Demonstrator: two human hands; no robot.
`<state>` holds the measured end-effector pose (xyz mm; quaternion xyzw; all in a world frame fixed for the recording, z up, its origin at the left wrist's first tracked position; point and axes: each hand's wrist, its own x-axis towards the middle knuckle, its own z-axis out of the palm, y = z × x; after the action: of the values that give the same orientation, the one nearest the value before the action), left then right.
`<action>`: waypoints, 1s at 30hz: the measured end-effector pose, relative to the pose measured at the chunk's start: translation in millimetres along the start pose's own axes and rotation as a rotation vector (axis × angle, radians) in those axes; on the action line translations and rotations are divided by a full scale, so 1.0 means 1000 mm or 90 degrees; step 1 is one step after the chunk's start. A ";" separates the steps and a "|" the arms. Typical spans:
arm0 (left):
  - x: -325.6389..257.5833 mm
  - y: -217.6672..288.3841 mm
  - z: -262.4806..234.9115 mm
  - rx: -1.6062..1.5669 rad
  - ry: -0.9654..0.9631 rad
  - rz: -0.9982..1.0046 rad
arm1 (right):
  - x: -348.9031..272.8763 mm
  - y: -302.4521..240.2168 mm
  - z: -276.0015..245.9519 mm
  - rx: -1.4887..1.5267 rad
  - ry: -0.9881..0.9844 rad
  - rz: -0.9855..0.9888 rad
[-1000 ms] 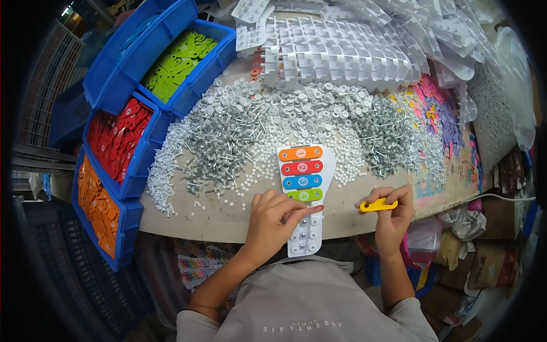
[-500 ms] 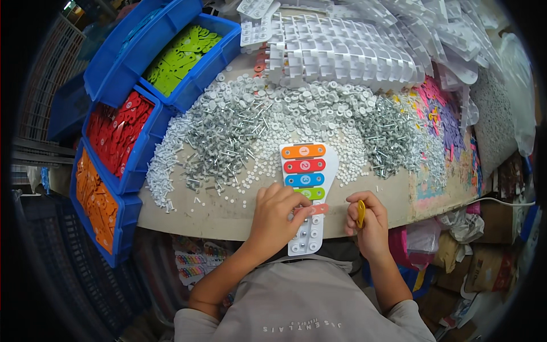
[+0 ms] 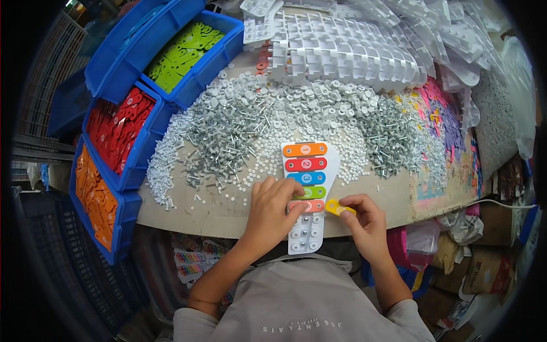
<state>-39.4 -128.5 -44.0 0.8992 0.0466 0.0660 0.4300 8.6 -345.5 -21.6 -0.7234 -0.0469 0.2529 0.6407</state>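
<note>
A white toy xylophone board (image 3: 331, 165) lies before me, its narrow lower end reaching past the table's front edge. Across it sit orange (image 3: 293, 150), red (image 3: 293, 165), blue (image 3: 320, 178), green (image 3: 319, 192) and salmon-pink (image 3: 314, 207) bars. Below them, bare pegs and metal pins show. My left hand (image 3: 269, 212) bends over the board's left side, fingertips by the green bar and thumb at the salmon bar's left end. Between thumb and fingers, my right hand (image 3: 367, 225) pinches a yellow bar (image 3: 338, 207) just right of the salmon one.
Blue bins (image 3: 134, 171) of coloured bars line the left. Heaps of screws (image 3: 219, 142), white washers (image 3: 327, 105) and pins (image 3: 390, 134) arc behind the board. White plastic frames (image 3: 347, 48) are stacked at the back. Pink and purple pieces (image 3: 450, 122) lie at the right.
My left hand has shifted slightly up, and the salmon bar now lies straight across the board. My right hand has turned the yellow bar flat and brought it leftward, close to the board.
</note>
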 end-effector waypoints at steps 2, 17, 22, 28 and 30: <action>-0.004 -0.001 0.001 0.019 -0.017 0.006 | -0.002 -0.002 0.003 -0.053 0.001 -0.006; -0.047 -0.019 0.016 -0.034 0.122 -0.061 | 0.006 -0.014 0.037 -0.250 -0.125 -0.153; -0.050 -0.020 0.020 -0.009 0.072 -0.069 | 0.006 -0.015 0.038 -0.297 -0.101 -0.148; -0.047 -0.021 0.022 -0.032 0.086 -0.071 | 0.008 0.004 0.018 -0.263 -0.056 -0.105; -0.048 -0.019 0.022 -0.028 0.095 -0.097 | 0.012 0.012 0.011 -0.244 -0.073 -0.031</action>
<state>-83.9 -139.7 -76.1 0.8761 0.1454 0.1010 0.4485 11.1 -332.5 -36.9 -0.8150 -0.1481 0.2649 0.4937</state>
